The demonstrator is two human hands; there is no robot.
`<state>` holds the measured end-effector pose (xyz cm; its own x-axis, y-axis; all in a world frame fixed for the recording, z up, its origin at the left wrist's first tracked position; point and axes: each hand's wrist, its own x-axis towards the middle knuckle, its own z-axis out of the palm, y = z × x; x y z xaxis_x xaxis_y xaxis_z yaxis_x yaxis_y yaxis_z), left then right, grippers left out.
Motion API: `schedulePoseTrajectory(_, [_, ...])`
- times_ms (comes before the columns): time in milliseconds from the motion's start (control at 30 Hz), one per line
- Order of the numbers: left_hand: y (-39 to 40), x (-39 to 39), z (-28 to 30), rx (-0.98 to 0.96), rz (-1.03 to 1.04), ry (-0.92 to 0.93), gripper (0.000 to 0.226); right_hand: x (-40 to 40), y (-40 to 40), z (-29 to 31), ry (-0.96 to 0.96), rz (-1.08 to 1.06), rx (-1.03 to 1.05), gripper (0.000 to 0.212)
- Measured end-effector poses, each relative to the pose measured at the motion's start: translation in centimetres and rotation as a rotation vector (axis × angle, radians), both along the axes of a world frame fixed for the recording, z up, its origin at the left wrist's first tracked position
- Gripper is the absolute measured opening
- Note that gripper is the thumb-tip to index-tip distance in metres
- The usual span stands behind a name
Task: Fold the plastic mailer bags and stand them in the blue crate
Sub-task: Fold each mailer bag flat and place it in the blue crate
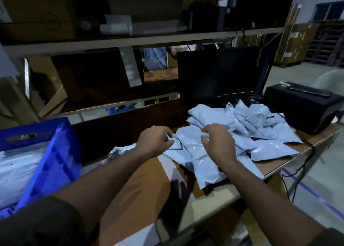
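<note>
A heap of pale blue plastic mailer bags (240,126) lies on the wooden table (141,186), right of centre. My left hand (155,140) hovers at the heap's left edge with its fingers loosely curled, holding nothing that I can see. My right hand (217,141) is over the nearest bags with its fingers spread and relaxed, just above or touching them. The blue crate (54,156) stands at the left, with pale bags (16,171) inside it. One crumpled bag (119,150) lies between the crate and my left hand.
A dark monitor (217,74) stands behind the heap and a black printer (303,106) sits at the table's right end, with cables hanging off the edge. Metal shelving (130,41) with cardboard boxes rises behind the table. A person stands beyond the shelves.
</note>
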<state>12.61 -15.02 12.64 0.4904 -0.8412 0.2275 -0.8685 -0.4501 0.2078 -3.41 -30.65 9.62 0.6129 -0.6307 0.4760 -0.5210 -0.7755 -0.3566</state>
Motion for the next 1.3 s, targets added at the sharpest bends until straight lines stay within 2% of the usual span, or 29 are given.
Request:
schedulePoseTrajectory(100, [-3.5, -0.9, -0.8, -0.066, 0.049, 0.034, 0.026, 0.5, -4.3, -0.3, 0.027, -0.014, -0.021, 0.032])
schedulePoseTrajectory(200, [-6.1, -1.6, -1.7, -0.118, 0.111, 0.108, 0.024, 1.5, -7.4, -1.4, 0.137, 0.017, -0.075, 0.043])
schedulePoseTrajectory(267, [-7.0, -2.1, -2.5, -0.148, 0.140, 0.171, 0.024, 2.1, -8.8, -2.3, 0.205, 0.006, -0.114, 0.040])
schedulePoseTrajectory(367, [-7.5, -2.4, -3.8, -0.176, 0.179, 0.228, 0.020, 2.6, -9.8, -2.8, 0.130, -0.029, -0.124, 0.017])
schedulePoseTrajectory(433, [-7.3, -2.5, -4.3, -0.183, 0.204, 0.239, 0.019, 2.7, -10.0, -2.3, 0.069, -0.050, -0.124, 0.024])
schedulePoseTrajectory(600, [-4.8, -1.4, -4.6, -0.248, 0.260, 0.265, 0.022, 2.8, -7.7, 0.0, -0.221, 0.040, -0.079, 0.019])
schedulePoseTrajectory(667, [-3.3, -0.6, -4.6, -0.342, 0.310, 0.288, 0.031, 3.1, -5.9, 0.8, -0.277, 0.100, -0.037, 0.022])
schedulePoseTrajectory(767, [-0.1, 0.2, -4.7, -0.485, 0.431, 0.261, 0.061, 3.6, -2.9, 0.5, -0.277, 0.240, 0.062, 0.024])
schedulePoseTrajectory(833, [2.5, 0.6, -5.2, -0.465, 0.511, 0.184, 0.077, 3.9, -0.8, -0.7, -0.268, 0.335, 0.111, 0.025])
schedulePoseTrajectory(900, [5.2, 1.0, -6.3, -0.345, 0.538, 0.066, 0.069, 4.5, 1.2, -2.4, -0.238, 0.414, 0.165, 0.025])
schedulePoseTrajectory(1000, [9.2, 1.0, -7.9, -0.207, 0.512, -0.042, 0.039, 5.2, 4.1, -4.7, -0.139, 0.483, 0.231, 0.024])
schedulePoseTrajectory(1100, [12.5, 0.5, -9.1, -0.205, 0.485, -0.024, 0.026, 5.3, 6.5, -6.1, -0.050, 0.489, 0.294, 0.023])
schedulePoseTrajectory(1200, [14.6, -0.6, -9.9, -0.214, 0.486, 0.008, 0.023, 4.4, 8.0, -8.0, 0.004, 0.488, 0.292, 0.023])
schedulePoseTrajectory(1300, [16.1, -2.4, -11.4, -0.179, 0.417, 0.047, 0.022, 2.9, 8.8, -9.6, 0.174, 0.433, 0.270, 0.027])
